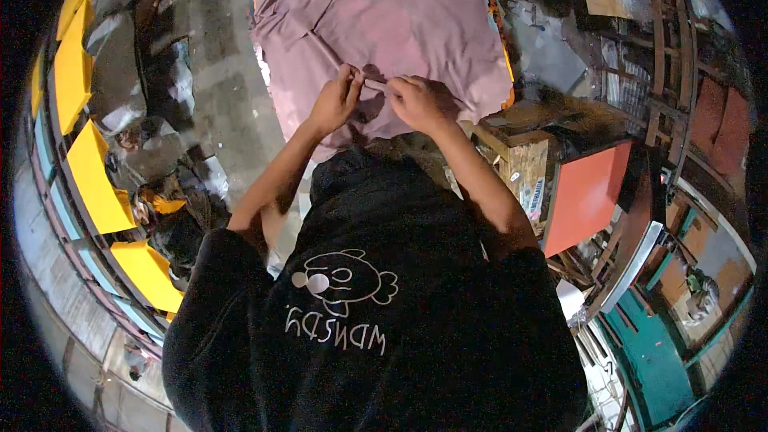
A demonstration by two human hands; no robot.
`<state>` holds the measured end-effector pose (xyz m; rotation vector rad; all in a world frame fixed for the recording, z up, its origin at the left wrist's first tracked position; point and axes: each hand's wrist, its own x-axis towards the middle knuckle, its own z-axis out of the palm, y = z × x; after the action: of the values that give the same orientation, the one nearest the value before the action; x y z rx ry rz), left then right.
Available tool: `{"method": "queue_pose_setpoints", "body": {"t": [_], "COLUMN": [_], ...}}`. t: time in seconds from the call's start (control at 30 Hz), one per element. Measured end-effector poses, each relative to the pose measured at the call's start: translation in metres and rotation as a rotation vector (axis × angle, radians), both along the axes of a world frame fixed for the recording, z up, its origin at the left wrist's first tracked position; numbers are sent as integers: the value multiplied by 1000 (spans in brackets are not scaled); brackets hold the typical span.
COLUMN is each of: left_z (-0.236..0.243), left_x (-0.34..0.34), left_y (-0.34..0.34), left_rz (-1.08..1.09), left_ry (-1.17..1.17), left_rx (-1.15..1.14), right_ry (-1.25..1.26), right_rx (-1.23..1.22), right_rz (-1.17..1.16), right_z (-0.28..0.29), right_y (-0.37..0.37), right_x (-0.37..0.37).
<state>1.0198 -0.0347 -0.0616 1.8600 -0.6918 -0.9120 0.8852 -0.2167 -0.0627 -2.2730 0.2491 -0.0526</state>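
Observation:
A mauve-pink cloth point(392, 20) lies spread over a flat surface in front of me, with creases at its far left. At its near part, my left hand point(336, 102) pinches a narrow fold of the cloth between thumb and fingers. A short way to the right, my right hand point(418, 102) is closed on the same fold, its fingertips curled over it. The fold runs as a thin ridge between both hands. Orange and patterned edging shows from under the cloth along its right side. The surface beneath is mostly hidden.
Yellow panels point(90, 164) line the left side. To my right stand a wooden crate point(524, 164), an orange-red panel point(588, 196) and a green board point(652, 360). Wooden frames and scrap lie farther right. The grey floor point(228, 56) left of the cloth is littered with debris.

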Motion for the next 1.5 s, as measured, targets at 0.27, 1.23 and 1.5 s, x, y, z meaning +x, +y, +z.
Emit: {"method": "queue_pose_setpoints", "body": {"t": [0.27, 1.23, 1.5], "left_z": [33, 122, 114], "left_x": [9, 30, 34], "left_y": [5, -115, 0], "left_rz": [-187, -314, -435], "left_ry": [-790, -516, -675], "left_rx": [113, -467, -45], "right_ry": [171, -957, -766], "right_rx": [20, 978, 1373], "right_rz": [30, -1012, -1208], "right_z": [27, 301, 164], "right_y": [-6, -105, -27], "right_x": [6, -25, -180]}}
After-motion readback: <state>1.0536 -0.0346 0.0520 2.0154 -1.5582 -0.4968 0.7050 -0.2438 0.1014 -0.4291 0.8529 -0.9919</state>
